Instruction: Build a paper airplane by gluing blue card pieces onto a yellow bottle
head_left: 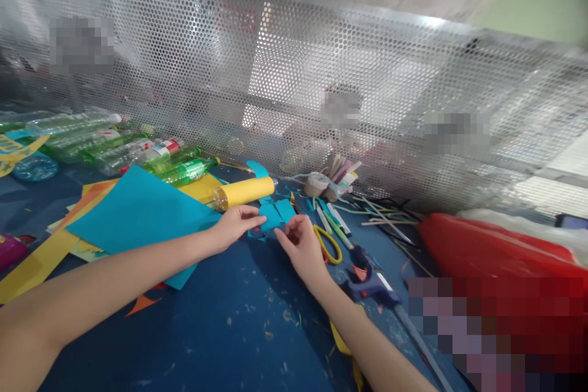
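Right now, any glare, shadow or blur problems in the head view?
Head view, top: bright glare spots along the upper edge of the perforated screen, shapes behind it indistinct; head view, left: highlights on the green bottle; head view, middle: soft shadow on the blue table near the right hand; head view, lower right: blocky pixelation over part of the red plastic.

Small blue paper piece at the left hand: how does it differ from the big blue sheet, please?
Size: the small blue piece is much smaller than the big blue sheet.
Pose: the small blue piece is held in the left hand, while the big blue sheet lies over other papers.
Shared: both have a similar bright blue colour.
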`<state>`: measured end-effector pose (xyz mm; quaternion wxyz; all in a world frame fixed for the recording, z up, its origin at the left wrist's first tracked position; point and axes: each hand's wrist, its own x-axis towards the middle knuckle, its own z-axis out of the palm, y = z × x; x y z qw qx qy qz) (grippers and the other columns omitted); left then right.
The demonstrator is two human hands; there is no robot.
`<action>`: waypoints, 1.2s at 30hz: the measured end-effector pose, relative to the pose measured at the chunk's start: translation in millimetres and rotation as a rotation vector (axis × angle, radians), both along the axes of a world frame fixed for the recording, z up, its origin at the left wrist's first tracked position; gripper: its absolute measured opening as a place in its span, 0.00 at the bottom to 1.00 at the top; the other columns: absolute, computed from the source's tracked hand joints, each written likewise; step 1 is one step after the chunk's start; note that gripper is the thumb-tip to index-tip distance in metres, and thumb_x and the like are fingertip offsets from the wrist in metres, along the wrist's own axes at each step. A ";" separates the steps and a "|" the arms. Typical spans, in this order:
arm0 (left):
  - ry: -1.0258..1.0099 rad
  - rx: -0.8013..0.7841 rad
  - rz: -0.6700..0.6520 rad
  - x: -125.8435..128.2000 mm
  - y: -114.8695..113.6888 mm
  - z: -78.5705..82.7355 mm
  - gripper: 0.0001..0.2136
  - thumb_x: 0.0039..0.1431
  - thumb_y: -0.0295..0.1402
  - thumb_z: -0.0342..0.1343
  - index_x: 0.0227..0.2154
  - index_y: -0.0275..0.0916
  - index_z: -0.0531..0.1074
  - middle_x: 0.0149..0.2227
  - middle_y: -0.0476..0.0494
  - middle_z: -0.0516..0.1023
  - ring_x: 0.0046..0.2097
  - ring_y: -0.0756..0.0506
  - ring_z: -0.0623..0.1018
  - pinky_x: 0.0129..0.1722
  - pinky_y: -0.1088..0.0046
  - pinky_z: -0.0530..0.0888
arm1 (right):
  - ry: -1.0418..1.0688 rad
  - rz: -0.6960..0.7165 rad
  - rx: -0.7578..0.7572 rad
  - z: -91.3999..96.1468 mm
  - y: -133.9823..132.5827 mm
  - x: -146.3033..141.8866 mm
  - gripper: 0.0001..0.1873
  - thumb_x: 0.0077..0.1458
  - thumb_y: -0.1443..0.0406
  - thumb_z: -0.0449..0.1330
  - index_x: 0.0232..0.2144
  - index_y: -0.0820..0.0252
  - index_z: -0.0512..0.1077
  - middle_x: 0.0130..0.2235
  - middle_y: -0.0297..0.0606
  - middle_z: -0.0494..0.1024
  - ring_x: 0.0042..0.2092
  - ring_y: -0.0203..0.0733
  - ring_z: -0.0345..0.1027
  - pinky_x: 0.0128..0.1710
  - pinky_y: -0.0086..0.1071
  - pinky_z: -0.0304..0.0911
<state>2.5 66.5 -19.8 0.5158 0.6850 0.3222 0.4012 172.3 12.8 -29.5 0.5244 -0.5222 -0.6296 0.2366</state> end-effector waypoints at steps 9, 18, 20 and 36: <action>-0.020 0.034 0.006 4.1 2.5 -5.5 0.13 0.42 0.37 0.62 0.27 0.36 0.68 0.27 0.51 0.69 0.32 0.49 0.69 0.33 0.72 0.66 | 0.090 0.156 -0.089 -0.1 -3.6 -3.3 0.28 0.47 0.59 0.61 0.47 0.53 0.53 0.35 0.34 0.71 0.31 0.37 0.69 0.31 0.32 0.68; -0.140 -0.143 -0.079 5.4 -2.5 1.0 0.18 0.53 0.48 0.51 0.25 0.35 0.68 0.25 0.49 0.70 0.30 0.49 0.71 0.35 0.70 0.70 | 0.049 0.211 -0.119 -3.5 -0.7 0.7 0.06 0.48 0.66 0.56 0.31 0.56 0.62 0.32 0.32 0.69 0.29 0.36 0.68 0.29 0.31 0.66; -0.171 -0.186 -0.074 6.0 -1.4 -0.3 0.18 0.54 0.48 0.50 0.25 0.35 0.68 0.25 0.47 0.71 0.31 0.48 0.72 0.36 0.69 0.71 | 0.065 0.197 -0.109 -2.7 -0.9 1.6 0.05 0.47 0.69 0.54 0.29 0.56 0.61 0.29 0.30 0.66 0.27 0.36 0.67 0.29 0.31 0.66; 0.308 0.641 0.290 -2.0 0.6 -10.9 0.18 0.45 0.15 0.44 0.35 0.39 0.71 0.41 0.43 0.69 0.47 0.45 0.69 0.50 0.63 0.65 | -0.038 0.081 -0.104 3.1 2.2 5.5 0.14 0.53 0.66 0.49 0.42 0.56 0.66 0.39 0.39 0.75 0.33 0.39 0.72 0.35 0.35 0.69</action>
